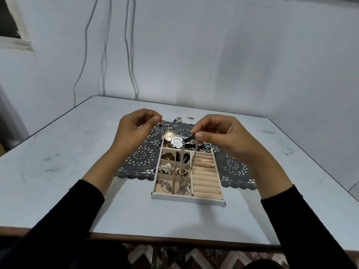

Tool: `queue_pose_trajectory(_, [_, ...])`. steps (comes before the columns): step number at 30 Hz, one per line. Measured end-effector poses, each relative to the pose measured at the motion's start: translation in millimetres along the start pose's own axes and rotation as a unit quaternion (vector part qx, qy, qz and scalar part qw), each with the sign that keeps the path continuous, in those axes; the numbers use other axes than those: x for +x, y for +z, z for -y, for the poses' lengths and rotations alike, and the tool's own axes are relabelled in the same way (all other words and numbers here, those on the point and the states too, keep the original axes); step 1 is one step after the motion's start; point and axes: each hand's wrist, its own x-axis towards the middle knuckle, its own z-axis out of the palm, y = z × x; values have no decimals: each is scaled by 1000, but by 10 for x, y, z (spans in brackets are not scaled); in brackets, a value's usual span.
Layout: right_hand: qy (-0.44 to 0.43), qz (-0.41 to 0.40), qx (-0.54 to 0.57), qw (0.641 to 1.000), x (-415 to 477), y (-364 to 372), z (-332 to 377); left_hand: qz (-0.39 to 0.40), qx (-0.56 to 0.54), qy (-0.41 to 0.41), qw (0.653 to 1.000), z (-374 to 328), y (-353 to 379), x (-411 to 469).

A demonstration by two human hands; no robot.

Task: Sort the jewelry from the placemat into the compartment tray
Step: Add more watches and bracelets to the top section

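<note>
A beige compartment tray [187, 198] lies on a dark lace placemat [139, 162] in the middle of the table. Its cells hold brooches, rings and two watches [172, 139]; the ring rolls [206, 177] on the right are bare. My left hand [134, 131] pinches a small chain piece [162, 123] above the placemat's far left. My right hand [219, 136] pinches a silver chain necklace [182, 158] that hangs down over the tray's middle cells. Both hands hover above the tray's far end.
Two small jewelry bits [178, 119] lie on the grey table beyond the placemat. The table [58, 162] ends at a wall behind, with cables hanging down it. A patterned rug shows below the near edge.
</note>
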Motion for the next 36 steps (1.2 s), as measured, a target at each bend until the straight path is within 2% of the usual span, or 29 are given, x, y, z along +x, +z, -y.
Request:
queue_pose_trajectory(17, [36, 53, 5, 998, -10, 93, -138, -8, 7, -4, 1000, 7, 15, -10])
queue_pose_trajectory(30, [116, 139, -40, 983, -58, 70, -148, -6, -13, -7, 1000, -20, 1, -31])
queue_pose_trajectory(36, [121, 129, -53, 983, -30, 172, -206, -22, -35, -2, 999, -44, -2, -32])
